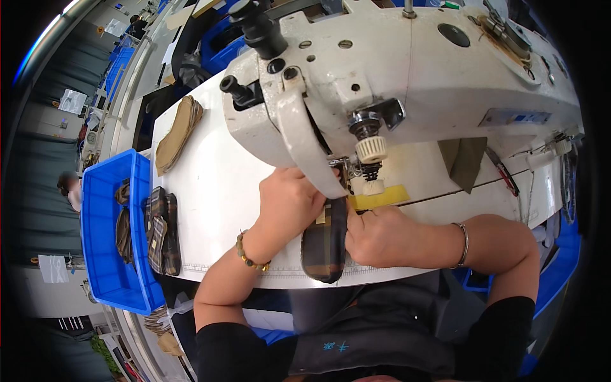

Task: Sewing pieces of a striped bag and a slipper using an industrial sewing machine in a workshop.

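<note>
A dark plaid fabric piece [323,248] with a rounded near end lies under the head of a white sewing machine [407,70]. A small pale label shows on its upper left part. My left hand [287,198] is closed on its left edge, close to the needle area, with the fingertips partly behind the machine's curved guard [305,140]. From the right, my right hand [385,237] grips the opposite edge, its fingers curled. The far end of the piece is hidden by the guard and the presser parts.
Left on the white table [216,210] are stacked tan fabric pieces [178,135] and folded plaid pieces [163,232]. Beside the table stands a blue bin [105,254] holding dark pieces. An olive scrap [461,162] and a red-and-black tool [504,173] lie right of the needle.
</note>
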A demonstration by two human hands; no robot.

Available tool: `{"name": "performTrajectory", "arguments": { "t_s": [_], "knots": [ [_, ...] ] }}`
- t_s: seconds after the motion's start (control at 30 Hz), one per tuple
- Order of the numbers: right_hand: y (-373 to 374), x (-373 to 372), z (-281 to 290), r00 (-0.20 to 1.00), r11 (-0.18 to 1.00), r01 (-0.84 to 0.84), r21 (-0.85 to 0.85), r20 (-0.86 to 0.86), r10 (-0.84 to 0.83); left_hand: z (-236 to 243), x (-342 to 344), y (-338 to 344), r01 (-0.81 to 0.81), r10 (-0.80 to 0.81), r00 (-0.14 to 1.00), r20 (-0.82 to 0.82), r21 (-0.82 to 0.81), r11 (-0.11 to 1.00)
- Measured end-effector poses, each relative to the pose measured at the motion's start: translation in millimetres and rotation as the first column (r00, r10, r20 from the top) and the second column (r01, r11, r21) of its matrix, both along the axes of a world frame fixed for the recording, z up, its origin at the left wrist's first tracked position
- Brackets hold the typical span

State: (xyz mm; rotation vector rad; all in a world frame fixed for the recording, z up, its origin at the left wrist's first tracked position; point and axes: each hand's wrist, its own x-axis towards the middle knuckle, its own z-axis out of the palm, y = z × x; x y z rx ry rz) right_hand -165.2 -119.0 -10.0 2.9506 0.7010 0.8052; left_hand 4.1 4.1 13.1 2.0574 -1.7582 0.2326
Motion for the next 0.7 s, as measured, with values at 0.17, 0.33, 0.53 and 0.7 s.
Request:
{"name": "performTrajectory", "arguments": {
  "t_s": [0.17, 0.33, 0.53, 0.7],
  "knots": [
    [3.0, -1.6, -5.5, 0.998, 0.998, 0.008, 0.059, -0.059, -0.005, 8.5, -20.0, 6.0, -0.014, 0.009, 0.998, 0.068, 0.066, 0.998],
    [0.3, -1.3, -6.0, 1.000, 0.999, -0.005, 0.054, -0.028, 0.007, 8.9, -26.0, 7.0, -0.038, 0.024, 0.987, 0.161, 0.084, 0.996],
    [0.9, -0.5, -4.8, 1.000, 0.999, 0.015, 0.047, -0.028, -0.013, 10.9, -23.0, 5.5, -0.046, 0.035, 0.986, 0.163, 0.063, 0.997],
    [-3.2, 4.4, -5.8, 0.999, 0.996, 0.047, 0.081, -0.009, -0.046, 5.6, -13.4, 2.8, -0.082, 0.066, 0.979, 0.192, 0.079, 0.993]
  ]
}}
